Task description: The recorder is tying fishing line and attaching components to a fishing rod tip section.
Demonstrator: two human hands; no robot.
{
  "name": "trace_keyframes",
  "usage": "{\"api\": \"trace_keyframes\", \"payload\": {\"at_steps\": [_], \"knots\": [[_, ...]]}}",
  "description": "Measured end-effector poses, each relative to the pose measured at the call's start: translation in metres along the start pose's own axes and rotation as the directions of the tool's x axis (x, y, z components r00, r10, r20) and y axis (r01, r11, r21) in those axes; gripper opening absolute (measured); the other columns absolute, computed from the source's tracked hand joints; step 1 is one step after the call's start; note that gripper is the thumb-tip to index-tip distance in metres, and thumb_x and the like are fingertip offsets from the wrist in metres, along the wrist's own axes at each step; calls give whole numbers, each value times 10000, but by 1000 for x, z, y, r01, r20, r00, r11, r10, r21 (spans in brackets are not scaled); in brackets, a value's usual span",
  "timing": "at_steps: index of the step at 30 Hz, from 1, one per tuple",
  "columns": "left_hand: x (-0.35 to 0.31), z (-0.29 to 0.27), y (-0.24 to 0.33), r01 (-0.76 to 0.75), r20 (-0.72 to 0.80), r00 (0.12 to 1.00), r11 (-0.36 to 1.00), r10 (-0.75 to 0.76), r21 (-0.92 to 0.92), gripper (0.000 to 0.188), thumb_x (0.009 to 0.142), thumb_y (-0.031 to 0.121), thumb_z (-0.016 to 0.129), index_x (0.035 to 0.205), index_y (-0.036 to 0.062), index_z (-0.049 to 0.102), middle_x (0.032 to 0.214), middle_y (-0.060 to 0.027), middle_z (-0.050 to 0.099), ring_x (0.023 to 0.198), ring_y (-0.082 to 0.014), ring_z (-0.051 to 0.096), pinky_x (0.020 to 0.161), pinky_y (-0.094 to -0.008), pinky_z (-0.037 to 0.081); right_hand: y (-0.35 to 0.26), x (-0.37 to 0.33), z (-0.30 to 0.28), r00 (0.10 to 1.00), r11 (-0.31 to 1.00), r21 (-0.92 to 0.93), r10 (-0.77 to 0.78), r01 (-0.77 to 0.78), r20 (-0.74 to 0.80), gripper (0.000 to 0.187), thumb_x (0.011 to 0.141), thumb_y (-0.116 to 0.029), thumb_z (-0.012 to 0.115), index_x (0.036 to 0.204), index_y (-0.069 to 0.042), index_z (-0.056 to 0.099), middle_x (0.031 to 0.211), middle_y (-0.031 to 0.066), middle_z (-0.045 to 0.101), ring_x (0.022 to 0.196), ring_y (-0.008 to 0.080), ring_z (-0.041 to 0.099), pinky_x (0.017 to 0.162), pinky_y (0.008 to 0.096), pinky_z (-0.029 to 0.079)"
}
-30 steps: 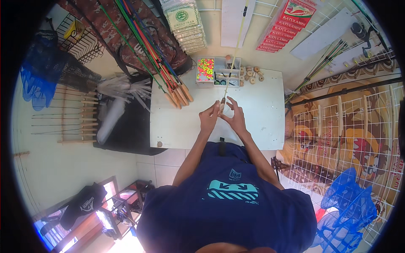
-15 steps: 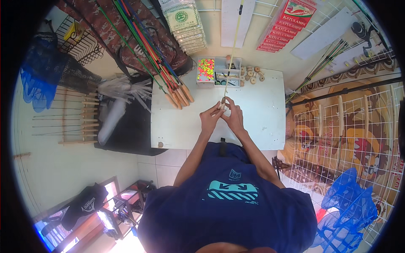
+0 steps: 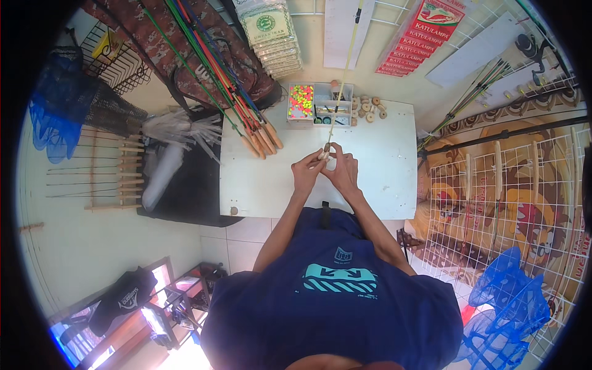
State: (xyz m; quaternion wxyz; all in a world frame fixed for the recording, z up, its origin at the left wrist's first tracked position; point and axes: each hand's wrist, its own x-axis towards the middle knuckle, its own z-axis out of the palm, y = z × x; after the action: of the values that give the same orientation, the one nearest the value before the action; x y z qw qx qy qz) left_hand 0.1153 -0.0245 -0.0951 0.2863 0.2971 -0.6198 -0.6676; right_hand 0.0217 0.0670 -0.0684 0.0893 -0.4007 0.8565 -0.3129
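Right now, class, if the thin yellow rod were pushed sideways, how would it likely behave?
The rod would probably bend rather than stay stiff, being long and slim. It seems light for its length, since the left hand and right hand hold it only around its near end.

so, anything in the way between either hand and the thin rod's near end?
Nothing visible: the left hand and right hand are both right at the near end of the thin rod.
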Motion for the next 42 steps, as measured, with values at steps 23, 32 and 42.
{"api": "trace_keyframes", "payload": {"at_steps": [23,32,42], "knots": [[2,1,3,51,52,997,998,-53,35,381,808,38,715,1155,-58,590,994,-117,685,872,-145,667,810,-269,546,44,21,7,848,450,738,92,-503,521,398,879,-70,420,1254,-117,547,1165,65,614,938,127,568,828,293,451],[15,-2,-1,2,149,989,1000,-1,-5,303,773,21,727,1043,-18,596,1013,-112,652,837,-127,653,728,-245,539,37,37,-19,750,582,629,-48,-516,659,537,872,-22,399,1387,-173,370,1202,61,570,921,139,553,835,310,437],[35,-8,-6,165,385,920,964,-75,-207,265,734,-9,736,943,27,577,915,-75,644,752,-86,610,654,-240,515,36,42,-24,739,589,651,-131,-479,661,577,779,-5,480,1331,-144,386,1120,36,599,916,129,550,799,291,407]]}}
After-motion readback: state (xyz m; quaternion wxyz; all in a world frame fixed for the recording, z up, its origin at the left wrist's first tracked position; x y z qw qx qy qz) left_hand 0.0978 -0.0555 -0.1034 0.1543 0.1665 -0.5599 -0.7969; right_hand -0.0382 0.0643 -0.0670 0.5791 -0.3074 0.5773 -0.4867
